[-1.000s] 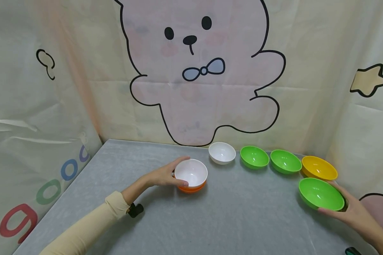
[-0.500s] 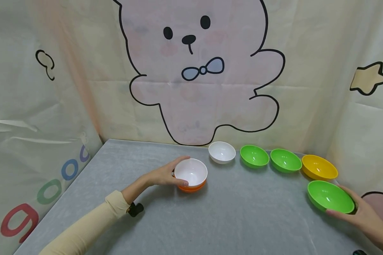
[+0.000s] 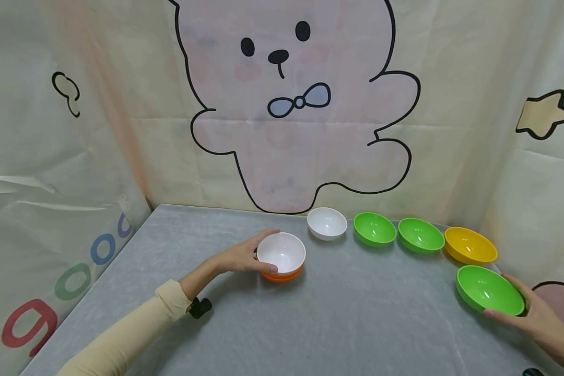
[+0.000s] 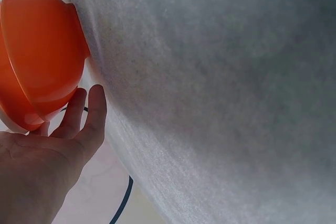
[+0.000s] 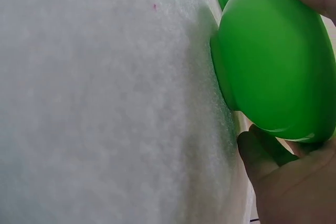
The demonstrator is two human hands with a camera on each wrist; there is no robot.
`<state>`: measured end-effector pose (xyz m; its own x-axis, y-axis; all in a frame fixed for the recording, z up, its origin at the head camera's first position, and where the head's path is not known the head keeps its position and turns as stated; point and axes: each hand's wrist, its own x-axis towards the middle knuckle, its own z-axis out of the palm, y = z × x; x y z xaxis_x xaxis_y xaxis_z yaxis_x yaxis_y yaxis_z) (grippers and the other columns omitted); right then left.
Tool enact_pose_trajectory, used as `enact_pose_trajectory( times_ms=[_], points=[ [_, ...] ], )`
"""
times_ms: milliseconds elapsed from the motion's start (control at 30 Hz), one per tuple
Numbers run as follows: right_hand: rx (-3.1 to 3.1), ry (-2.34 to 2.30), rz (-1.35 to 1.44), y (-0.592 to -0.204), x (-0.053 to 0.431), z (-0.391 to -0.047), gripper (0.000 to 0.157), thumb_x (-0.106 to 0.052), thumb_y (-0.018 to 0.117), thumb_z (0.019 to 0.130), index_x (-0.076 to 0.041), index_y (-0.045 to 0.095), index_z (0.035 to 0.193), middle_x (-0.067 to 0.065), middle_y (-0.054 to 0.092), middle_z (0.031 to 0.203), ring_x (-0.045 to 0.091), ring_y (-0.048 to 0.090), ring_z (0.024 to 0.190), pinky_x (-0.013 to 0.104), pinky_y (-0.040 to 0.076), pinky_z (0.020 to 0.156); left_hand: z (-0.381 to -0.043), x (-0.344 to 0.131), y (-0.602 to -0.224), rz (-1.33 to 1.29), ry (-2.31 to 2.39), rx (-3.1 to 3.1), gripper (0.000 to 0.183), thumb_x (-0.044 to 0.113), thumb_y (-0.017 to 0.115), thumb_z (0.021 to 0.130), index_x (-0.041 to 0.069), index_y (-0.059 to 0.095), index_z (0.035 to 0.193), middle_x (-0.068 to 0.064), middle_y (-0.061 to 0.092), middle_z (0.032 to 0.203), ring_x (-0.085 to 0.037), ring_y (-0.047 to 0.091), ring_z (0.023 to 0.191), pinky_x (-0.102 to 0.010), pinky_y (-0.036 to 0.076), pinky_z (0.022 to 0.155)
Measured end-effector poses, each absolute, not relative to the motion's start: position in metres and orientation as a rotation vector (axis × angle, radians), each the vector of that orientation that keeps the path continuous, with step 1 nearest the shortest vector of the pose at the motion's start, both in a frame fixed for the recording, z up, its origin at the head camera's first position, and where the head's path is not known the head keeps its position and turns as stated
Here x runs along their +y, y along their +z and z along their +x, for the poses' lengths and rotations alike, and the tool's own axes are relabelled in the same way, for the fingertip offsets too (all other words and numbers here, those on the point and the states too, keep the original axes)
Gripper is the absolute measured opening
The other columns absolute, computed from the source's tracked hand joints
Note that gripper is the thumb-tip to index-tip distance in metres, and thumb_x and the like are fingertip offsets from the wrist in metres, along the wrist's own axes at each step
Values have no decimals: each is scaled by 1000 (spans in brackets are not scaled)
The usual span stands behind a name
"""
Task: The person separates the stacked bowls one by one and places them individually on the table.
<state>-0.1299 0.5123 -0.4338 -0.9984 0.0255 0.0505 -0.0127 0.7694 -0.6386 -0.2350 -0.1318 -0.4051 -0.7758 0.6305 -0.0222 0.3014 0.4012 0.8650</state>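
Near the table's middle my left hand holds a stack of bowls, thumb on the near side of the rim. On top is a bowl with a white inside; an orange bowl shows beneath it. From the left wrist, the orange outer sides of the stack appear, with my fingers beside them. At the right, a large green bowl is gripped by my right hand, thumb at its near rim. The right wrist view shows this bowl's green underside close to the table.
Along the back edge of the grey table stand a white bowl, a green bowl, another green bowl and a yellow bowl. The large green bowl sits just in front of the yellow one. A printed curtain rises behind.
My right hand has shifted the large green bowl to the right and slightly nearer, mostly in the first half second. The left hand and its stack have stayed in place.
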Motion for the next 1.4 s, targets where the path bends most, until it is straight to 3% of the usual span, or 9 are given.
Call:
enact_pose_trajectory(
  times_ms=[233, 367, 433, 500, 600, 700, 900, 1067, 1400],
  points=[
    [-3011, 986, -51, -427, 512, -133, 103, -34, 71, 97, 12, 0, 155, 45, 21, 143, 37, 36, 109, 13, 31, 66, -234, -132, -405, 787, 1306, 2331, 95, 43, 81, 85, 28, 25, 161, -7, 37, 152, -25, 47, 126, -45, 44, 101],
    [-3003, 1013, -30, -427, 514, -134, 102, -34, 70, 98, 10, -2, 156, 45, 18, 146, 42, 30, 114, 8, 27, 70, -234, -132, -405, 781, 1307, 2333, 96, 43, 81, 85, 26, 24, 161, -7, 38, 152, -26, 47, 126, -45, 44, 101],
    [-2998, 1068, -30, -425, 514, -135, 103, -35, 68, 99, 10, -6, 156, 46, 13, 149, 46, 26, 120, 10, 26, 91, -234, -132, -406, 780, 1313, 2329, 97, 43, 81, 85, 27, 24, 162, -7, 37, 152, -25, 47, 126, -45, 44, 101],
    [-2985, 1124, -43, -423, 513, -136, 104, -35, 66, 100, 11, -9, 155, 47, 8, 150, 50, 20, 127, 30, 19, 115, -234, -132, -406, 779, 1318, 2325, 96, 42, 81, 85, 27, 24, 162, -7, 37, 153, -25, 48, 126, -45, 43, 101],
    [-2957, 1197, -57, -418, 511, -138, 104, -35, 64, 102, 11, -13, 153, 48, 1, 151, 61, 6, 135, 61, 3, 116, -234, -132, -406, 778, 1319, 2324, 96, 42, 81, 85, 29, 24, 161, -7, 36, 154, -25, 49, 126, -46, 43, 101],
    [-2913, 1198, -24, -414, 509, -136, 100, -31, 64, 102, 10, -11, 155, 47, -1, 153, 63, 0, 138, 41, 0, 119, -234, -132, -406, 773, 1315, 2327, 96, 42, 81, 85, 30, 24, 161, -7, 36, 153, -25, 49, 125, -45, 43, 101],
    [-2862, 1169, -1, -406, 505, -136, 96, -27, 63, 103, 9, -9, 156, 46, -1, 153, 64, -1, 138, 51, 4, 118, -235, -132, -406, 786, 1315, 2326, 96, 43, 81, 85, 28, 25, 161, -7, 35, 155, -25, 48, 126, -46, 43, 102],
    [-2830, 1132, 40, -402, 504, -136, 93, -24, 64, 103, 10, -4, 156, 45, 3, 154, 57, -2, 142, -4, 7, 86, -235, -132, -407, 793, 1312, 2331, 96, 43, 81, 85, 28, 25, 161, -6, 35, 155, -25, 47, 127, -45, 43, 102],
    [-2833, 1144, 34, -388, 486, -141, 91, -29, 64, 103, 2, 1, 160, 38, 1, 159, 55, 0, 144, 2, 9, 96, -235, -132, -407, 798, 1318, 2328, 96, 42, 81, 85, 27, 25, 161, -6, 35, 155, -25, 48, 126, -45, 43, 101]
  ],
)
